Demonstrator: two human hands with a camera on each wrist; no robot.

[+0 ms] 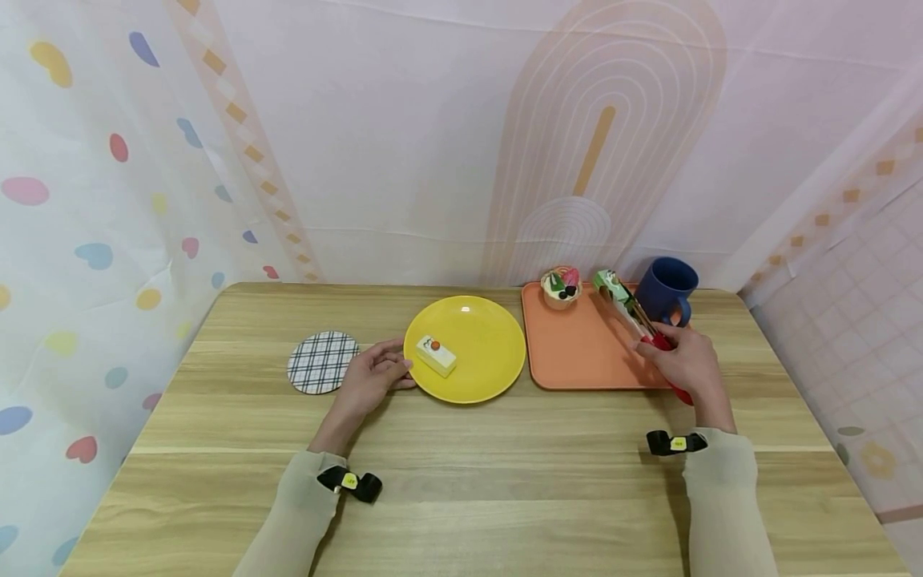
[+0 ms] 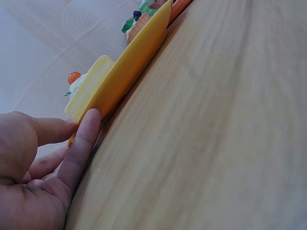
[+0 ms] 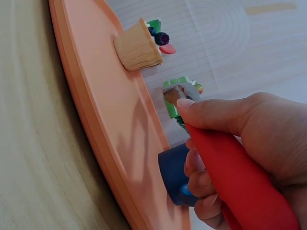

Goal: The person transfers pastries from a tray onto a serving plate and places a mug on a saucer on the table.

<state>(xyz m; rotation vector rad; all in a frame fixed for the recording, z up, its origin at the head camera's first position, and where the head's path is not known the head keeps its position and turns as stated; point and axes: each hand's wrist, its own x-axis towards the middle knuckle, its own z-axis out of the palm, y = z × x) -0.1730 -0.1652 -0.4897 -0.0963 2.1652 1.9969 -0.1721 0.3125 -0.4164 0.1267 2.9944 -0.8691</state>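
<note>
Both hands are gripping: the left hand (image 1: 371,377) pinches the rim of the yellow plate (image 1: 486,344) near its 9 o'clock, beside the pale cake slice (image 1: 436,357) resting on it, while the right hand (image 1: 688,361) clasps the red-handled tongs (image 3: 240,177), their tips about the green cake (image 1: 606,277). That green cake is between 10 and 11 o'clock from the right hand, by the far edge of the orange tray (image 1: 577,353), with the fruit tart (image 1: 559,290) at its 9 and the blue mug (image 1: 667,288) at its 3. Lifting the green cake with the tongs seems the step in hand, and the next move likely calls for a steady squeeze and a path clear of tart and mug.
</note>
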